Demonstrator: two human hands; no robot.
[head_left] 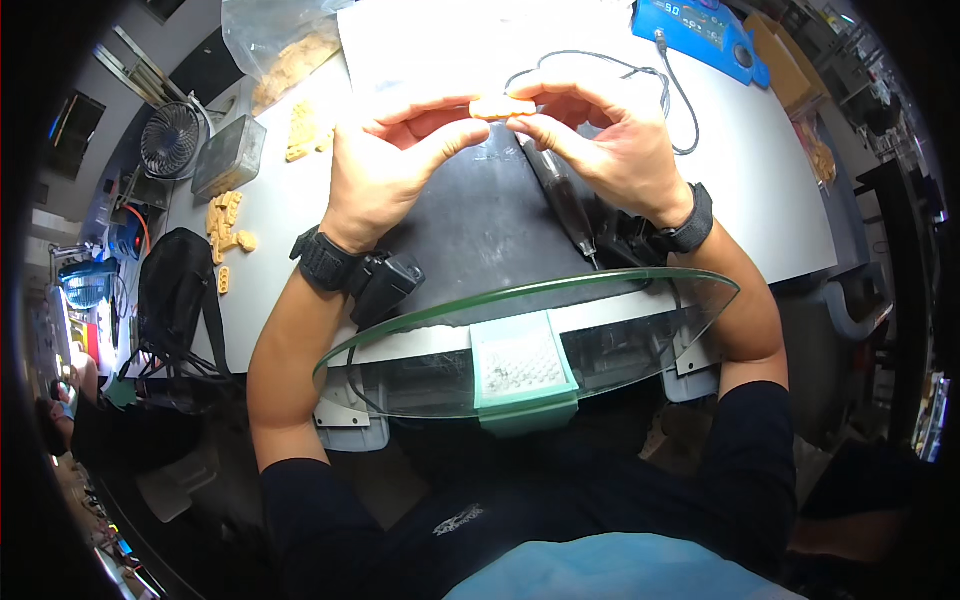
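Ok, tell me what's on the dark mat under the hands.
A dark pen-shaped tool lies slantwise on the dark mat. The left hand and right hand block parts of the view, so anything directly beneath them cannot be seen.

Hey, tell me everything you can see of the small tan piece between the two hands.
The small tan piece is a short, slim bar, pale on top and more orange along its near side. It could be plastic or resin; glare hides finer detail. It lies roughly level, lengthwise from left to right, apparently held above the table. The left hand pinches its left end, the right hand its right.
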